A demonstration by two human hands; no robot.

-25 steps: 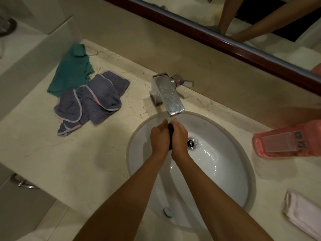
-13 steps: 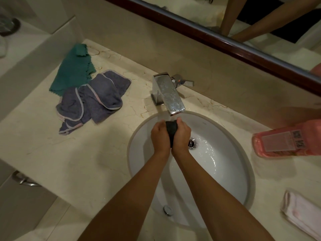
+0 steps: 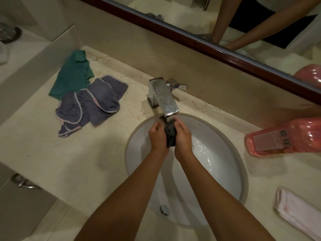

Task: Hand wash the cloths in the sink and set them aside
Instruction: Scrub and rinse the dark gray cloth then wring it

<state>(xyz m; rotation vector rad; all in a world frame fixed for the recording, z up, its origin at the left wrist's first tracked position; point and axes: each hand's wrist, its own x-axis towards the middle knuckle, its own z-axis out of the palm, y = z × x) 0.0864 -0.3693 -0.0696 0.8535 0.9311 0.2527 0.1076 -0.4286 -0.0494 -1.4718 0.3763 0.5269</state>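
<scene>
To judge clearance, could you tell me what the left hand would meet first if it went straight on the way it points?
Probably the faucet spout, just beyond the left hand gripping the dark cloth; depth is unclear.

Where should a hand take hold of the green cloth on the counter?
At the free far corner of the green cloth, coming from above on the wall side. It lies flat there, while the purple cloths overlap its near edge, so lifting from the far end should peel it clear.

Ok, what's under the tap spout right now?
A dark cloth bunched between the left hand and right hand, over the sink. The drain beneath is hidden by them.
</scene>
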